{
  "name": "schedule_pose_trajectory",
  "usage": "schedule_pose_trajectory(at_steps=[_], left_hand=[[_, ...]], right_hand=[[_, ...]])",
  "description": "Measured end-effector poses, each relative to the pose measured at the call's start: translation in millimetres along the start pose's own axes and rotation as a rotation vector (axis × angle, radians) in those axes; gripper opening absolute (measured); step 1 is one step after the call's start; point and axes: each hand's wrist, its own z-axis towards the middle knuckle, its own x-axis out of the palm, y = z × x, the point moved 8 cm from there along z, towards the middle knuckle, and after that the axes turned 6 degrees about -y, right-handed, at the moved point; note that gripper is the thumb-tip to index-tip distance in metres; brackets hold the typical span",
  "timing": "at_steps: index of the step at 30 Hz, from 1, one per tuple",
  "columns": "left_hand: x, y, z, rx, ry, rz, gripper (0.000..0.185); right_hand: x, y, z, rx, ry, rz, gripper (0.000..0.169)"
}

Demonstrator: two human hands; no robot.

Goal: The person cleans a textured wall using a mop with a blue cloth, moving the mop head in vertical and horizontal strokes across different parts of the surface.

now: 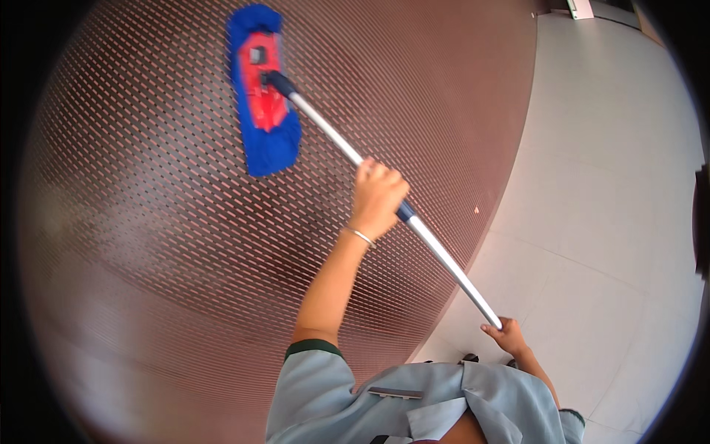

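A flat mop head (272,147) with a blue textile cover and a red plastic plate lies against a brown slotted panel (183,194). From its dark joint a silver metal pole (444,252) runs down to the lower right. My left hand (380,194), with a thin bangle at the wrist, is closed around the pole just above a dark blue collar (405,211). At the pole's lower end, my right hand (505,334) grips it, thumb along the side.
Light grey floor tiles (588,222) stretch along the right, beside the panel's plain brown edge. Dark shoes (470,358) show just past the shirt. A dark object (701,222) stands at the far right rim, and a white upright piece (580,8) at the top right.
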Motion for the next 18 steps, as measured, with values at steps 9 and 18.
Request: schedule_pose_trajectory(at_steps=[9,18], left_hand=[[52.2,6.3,-9.8,-0.054,0.362,-0.013,0.012],[-56.4,2.5,5.9,0.116,0.095,-0.016,0.012]], right_hand=[[-2.0,-9.1,-5.1,0.082,-0.099,-0.164,0.037],[8.6,9.4,6.5,0.029,-0.281,-0.214,0.027]])
